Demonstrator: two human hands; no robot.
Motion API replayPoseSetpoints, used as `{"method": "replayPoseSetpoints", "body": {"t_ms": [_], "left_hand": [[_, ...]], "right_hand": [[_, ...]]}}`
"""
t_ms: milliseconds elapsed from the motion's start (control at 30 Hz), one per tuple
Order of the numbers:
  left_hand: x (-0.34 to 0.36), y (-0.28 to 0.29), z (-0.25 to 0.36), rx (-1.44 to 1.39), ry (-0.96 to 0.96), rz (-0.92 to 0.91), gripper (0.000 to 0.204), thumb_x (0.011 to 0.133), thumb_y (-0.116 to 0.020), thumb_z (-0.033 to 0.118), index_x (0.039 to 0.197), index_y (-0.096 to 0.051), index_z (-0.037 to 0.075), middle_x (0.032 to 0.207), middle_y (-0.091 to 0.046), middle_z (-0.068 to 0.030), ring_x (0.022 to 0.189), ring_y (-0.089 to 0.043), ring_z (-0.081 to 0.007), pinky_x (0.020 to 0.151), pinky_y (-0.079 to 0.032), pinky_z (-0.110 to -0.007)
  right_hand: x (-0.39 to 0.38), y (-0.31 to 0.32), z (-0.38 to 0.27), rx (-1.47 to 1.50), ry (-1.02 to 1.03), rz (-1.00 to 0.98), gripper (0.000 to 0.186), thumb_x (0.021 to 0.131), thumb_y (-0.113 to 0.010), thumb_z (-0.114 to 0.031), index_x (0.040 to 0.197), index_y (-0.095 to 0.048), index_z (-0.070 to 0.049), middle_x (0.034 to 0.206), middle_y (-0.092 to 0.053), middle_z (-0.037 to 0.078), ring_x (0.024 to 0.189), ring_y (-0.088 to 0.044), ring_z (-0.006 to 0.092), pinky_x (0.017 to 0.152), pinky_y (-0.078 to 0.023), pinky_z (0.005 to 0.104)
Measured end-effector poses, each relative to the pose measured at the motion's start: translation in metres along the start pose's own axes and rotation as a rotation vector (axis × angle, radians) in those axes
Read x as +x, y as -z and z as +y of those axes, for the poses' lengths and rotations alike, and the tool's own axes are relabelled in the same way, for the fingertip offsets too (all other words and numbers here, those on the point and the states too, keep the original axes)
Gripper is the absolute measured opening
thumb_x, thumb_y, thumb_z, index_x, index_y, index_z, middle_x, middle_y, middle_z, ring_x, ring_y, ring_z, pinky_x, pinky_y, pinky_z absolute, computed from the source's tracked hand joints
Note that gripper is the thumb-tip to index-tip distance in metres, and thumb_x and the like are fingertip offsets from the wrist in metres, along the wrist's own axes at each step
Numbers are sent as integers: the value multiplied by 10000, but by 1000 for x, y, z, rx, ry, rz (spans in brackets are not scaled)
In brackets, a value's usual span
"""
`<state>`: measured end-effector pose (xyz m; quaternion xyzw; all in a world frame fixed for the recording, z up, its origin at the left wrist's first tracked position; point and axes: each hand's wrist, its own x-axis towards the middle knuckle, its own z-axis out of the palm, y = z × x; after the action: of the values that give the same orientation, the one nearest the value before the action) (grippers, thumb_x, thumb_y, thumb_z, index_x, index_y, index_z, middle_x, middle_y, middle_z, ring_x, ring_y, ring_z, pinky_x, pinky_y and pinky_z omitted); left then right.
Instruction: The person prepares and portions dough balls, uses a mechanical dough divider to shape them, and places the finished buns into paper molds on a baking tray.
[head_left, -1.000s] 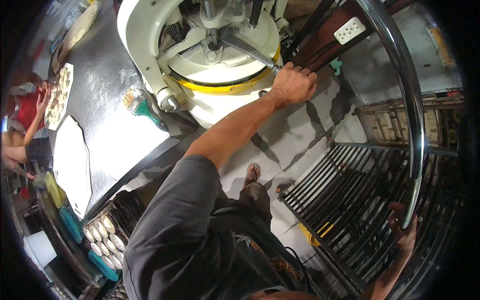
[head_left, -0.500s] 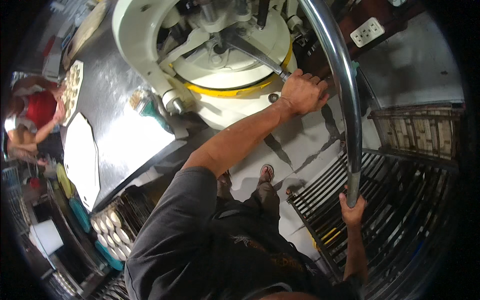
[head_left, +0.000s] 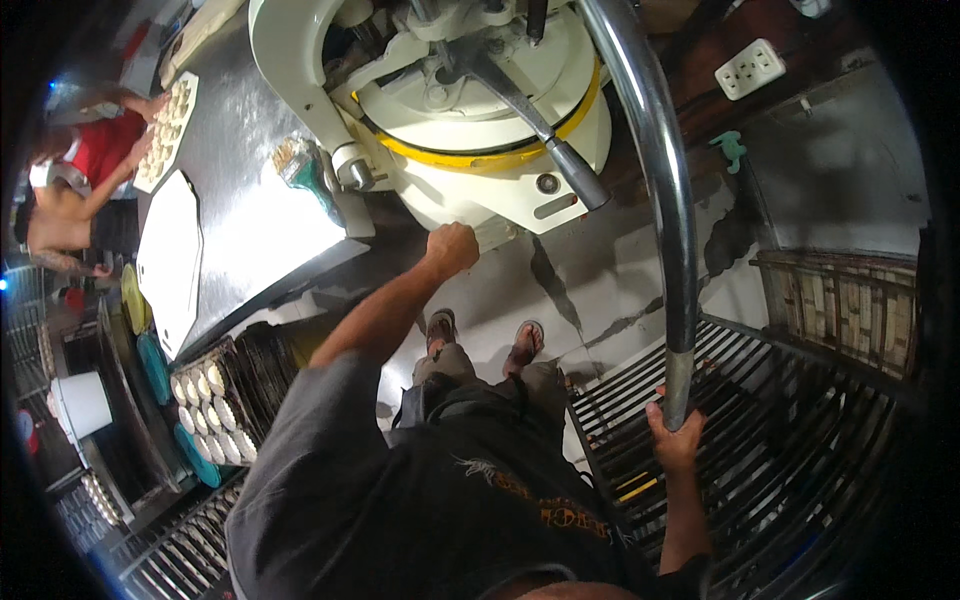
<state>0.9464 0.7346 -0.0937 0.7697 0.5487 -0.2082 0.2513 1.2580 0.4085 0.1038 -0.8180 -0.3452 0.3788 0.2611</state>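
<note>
A white dough-divider-like machine point(head_left: 480, 110) with a round head and yellow ring stands in front of me. Its short lever with a dark grip point(head_left: 578, 172) points toward the lower right, with no hand on it. My left hand point(head_left: 453, 248) is a closed fist just off the machine's lower front edge, apart from the grip; I see nothing in it. On the right, a long curved chrome bar point(head_left: 668, 190) comes down past the machine. My right hand point(head_left: 678, 440) is closed round its dull grey lower end, the fingers partly hidden behind the bar.
A steel table point(head_left: 250, 215) on the left carries a brush point(head_left: 308, 180), a white board point(head_left: 170, 250) and a tray of dough pieces point(head_left: 168, 135). Another person point(head_left: 85, 180) handles that tray. Filled moulds point(head_left: 213, 410) sit lower left. A slatted black rack point(head_left: 760, 440) stands at right.
My left hand has let go of the dark-gripped lever and come back to the left and nearer me. My right hand and the chrome bar's end have shifted slightly left and down in view.
</note>
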Motion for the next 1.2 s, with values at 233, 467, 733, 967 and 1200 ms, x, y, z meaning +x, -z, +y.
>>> {"method": "replayPoseSetpoints", "body": {"t_ms": [233, 467, 733, 967, 1200], "left_hand": [[-17, -2, -14, 64, 45, -95, 190, 816, -672, 81, 968, -761, 9, 987, -751, -194, 952, -742, -338, 808, -603, -434], [-10, -73, -89, -2, 52, -69, 231, 839, -639, 129, 1032, -684, 12, 993, -717, -215, 986, -706, -381, 874, -567, -485], [-12, -137, -148, -123, 102, -106, 349, 911, -594, 255, 1204, -617, 65, 1243, -650, -232, 1199, -622, -380, 1009, -497, -499], [-18, -138, -149, -94, 91, -72, 336, 944, -553, 282, 1213, -600, 85, 1188, -676, -223, 1137, -647, -405, 980, -498, -518], [-22, -137, -148, -75, 102, -76, 332, 958, -566, 289, 1230, -595, 101, 1218, -666, -202, 1155, -639, -378, 997, -498, -488]], "right_hand": [[-4, 3, 22, 86, 221, -54, 205, 909, -731, -112, 1037, -679, 40, 778, -636, 22, 715, -517, 89, 654, -446, 312], [-6, 2, 47, 140, -80, -32, 203, 914, -726, -91, 1079, -682, 19, 839, -620, -6, 746, -495, 69, 671, -405, 266], [-3, 3, 31, 322, 57, -121, 223, 961, -662, -109, 1150, -637, 5, 785, -545, -45, 635, -430, 46, 569, -355, 234], [-4, 10, 56, 108, 183, -102, 213, 1004, -655, -204, 1178, -639, -82, 852, -539, -37, 655, -446, 58, 583, -371, 249], [-5, 15, 76, -32, 220, -26, 253, 978, -694, -250, 1147, -638, -70, 800, -513, -39, 652, -466, 74, 609, -399, 267]]}}
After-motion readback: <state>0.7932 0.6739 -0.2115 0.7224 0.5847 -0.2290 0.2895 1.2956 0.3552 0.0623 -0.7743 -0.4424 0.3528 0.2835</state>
